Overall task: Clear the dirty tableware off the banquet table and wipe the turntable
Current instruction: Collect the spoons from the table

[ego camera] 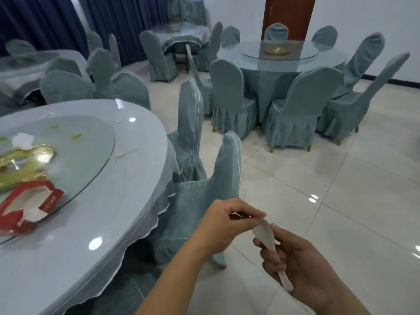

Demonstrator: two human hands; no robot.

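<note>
Holding a white ceramic soup spoon (269, 244) off to the side of the round banquet table (127, 214), over the pale tiled floor (341, 178), we have both hands on it at once. Our right hand (302, 264) curls round the handle, fingers wrapped, thumb near the bowl. Our left hand (223, 226) pinches at the bowl's tip with thumb and forefinger, and seems to hold something small and dark as well; we cannot tell what.

Best practice here, as we judge it: keep the spoon level so no residue drips on the floor, let one hand take it fully, and free the other for the next piece.

The spoon looks glossy, short-handled, deep-bowled; any soiling is too blurred to read.

On the table, well apart from our hands, the clear glass turntable (91, 155) carries green scraps, a crumpled white napkin (22, 140), a shiny gold-coloured dish (25, 162) and a torn red cardboard box (27, 205). So clearing is unfinished and wiping not yet begun. A grey-blue covered chair (211, 201) stands between us and the table edge.
</note>
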